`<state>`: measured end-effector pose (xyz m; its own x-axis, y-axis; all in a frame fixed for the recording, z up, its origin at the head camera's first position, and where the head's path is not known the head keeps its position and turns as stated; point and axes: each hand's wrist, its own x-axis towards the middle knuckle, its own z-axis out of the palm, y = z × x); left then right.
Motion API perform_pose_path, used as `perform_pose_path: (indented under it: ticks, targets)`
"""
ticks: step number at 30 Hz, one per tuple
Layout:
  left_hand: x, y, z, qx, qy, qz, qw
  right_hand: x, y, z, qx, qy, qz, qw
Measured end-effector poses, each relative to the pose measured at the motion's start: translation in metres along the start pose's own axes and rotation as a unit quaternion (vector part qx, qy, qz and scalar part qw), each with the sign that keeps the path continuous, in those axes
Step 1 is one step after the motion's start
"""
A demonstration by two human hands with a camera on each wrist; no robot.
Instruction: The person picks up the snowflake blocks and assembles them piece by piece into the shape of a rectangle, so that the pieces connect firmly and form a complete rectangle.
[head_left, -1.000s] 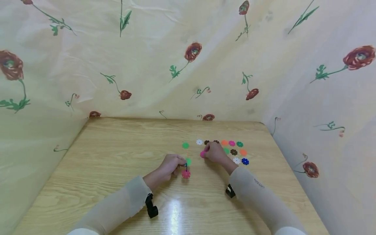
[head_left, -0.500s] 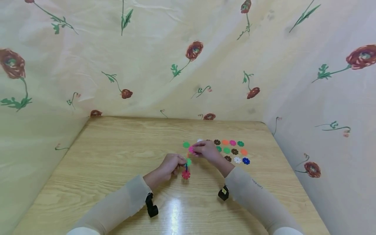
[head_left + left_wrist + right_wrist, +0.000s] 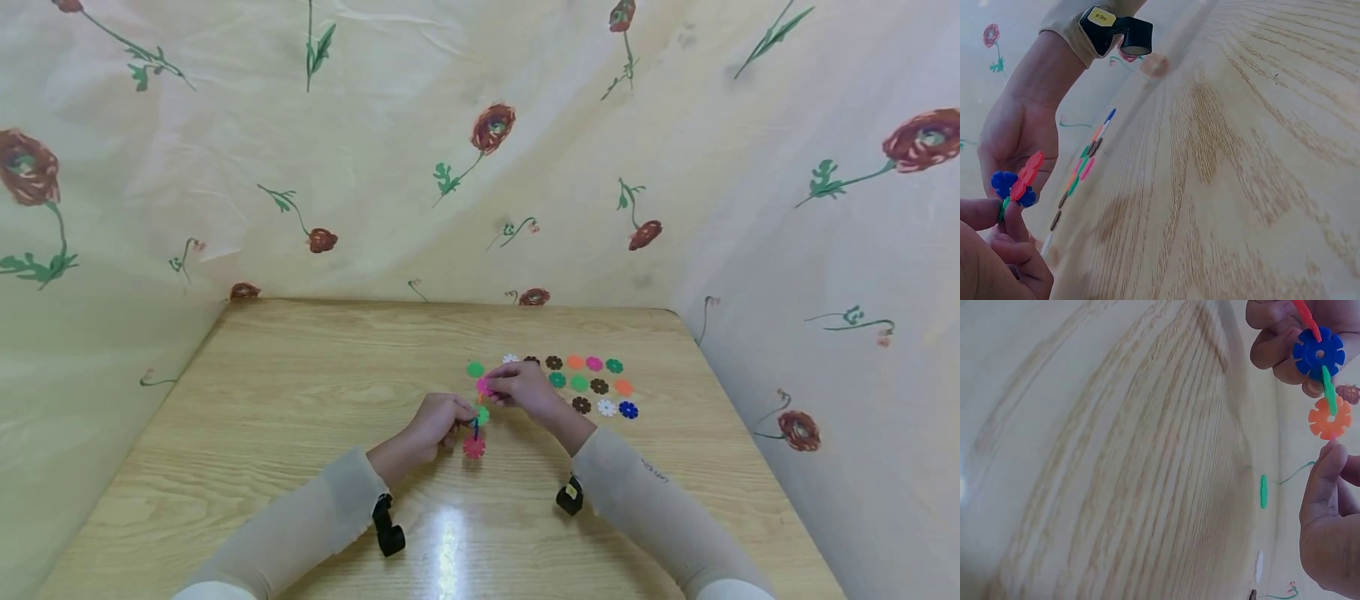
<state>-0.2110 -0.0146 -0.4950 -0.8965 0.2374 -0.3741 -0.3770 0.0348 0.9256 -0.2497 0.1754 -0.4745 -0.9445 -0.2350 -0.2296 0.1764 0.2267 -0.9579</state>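
A chain of flower-shaped plastic discs, slotted into one another, hangs between both hands above the table. It runs from a red disc (image 3: 474,448) through a blue disc (image 3: 1310,361) and a green disc (image 3: 483,414) to an orange disc (image 3: 1321,422). My left hand (image 3: 431,425) pinches the green disc between thumb and finger. With its fingertips my right hand (image 3: 528,393) pinches a pink disc (image 3: 482,386), whose edge meets the orange disc's rim in the right wrist view. Most of the pink disc is hidden there by the fingers.
Loose discs lie in rows to the right: several, among them a blue disc (image 3: 628,410), a white disc (image 3: 607,407) and a dark green disc (image 3: 614,366). A light green disc (image 3: 476,368) lies alone beyond the hands. Flowered cloth (image 3: 390,167) surrounds the wooden table (image 3: 285,358).
My right hand has moved left from the loose discs, carrying the pink disc to the orange end of the chain. The left hand has stayed nearly still with its grip on the chain.
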Motion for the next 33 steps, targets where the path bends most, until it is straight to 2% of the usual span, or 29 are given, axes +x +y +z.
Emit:
perform_pose_path:
  ticks: [6, 14, 20, 26, 33]
  targets:
    - [-0.001, -0.002, 0.001, 0.025, 0.013, 0.024, 0.9993, -0.002, -0.002, 0.001, 0.001, -0.004, -0.003, 1.0]
    - [0.002, -0.004, 0.008, 0.053, 0.085, 0.031, 0.9945, 0.003, 0.007, 0.004, 0.016, 0.021, -0.007, 0.9996]
    - [0.005, -0.006, 0.011, 0.061, 0.118, 0.043, 0.9902, 0.004, 0.008, 0.005, 0.024, 0.03, -0.015, 0.9991]
    - [0.006, -0.005, 0.013, 0.057, 0.121, 0.04, 0.9903, 0.006, 0.008, 0.004, 0.025, 0.025, -0.01, 0.9993]
    - [0.007, -0.005, 0.011, 0.069, 0.103, 0.038, 0.9915, 0.008, 0.008, 0.003, -0.008, 0.019, -0.009, 0.9997]
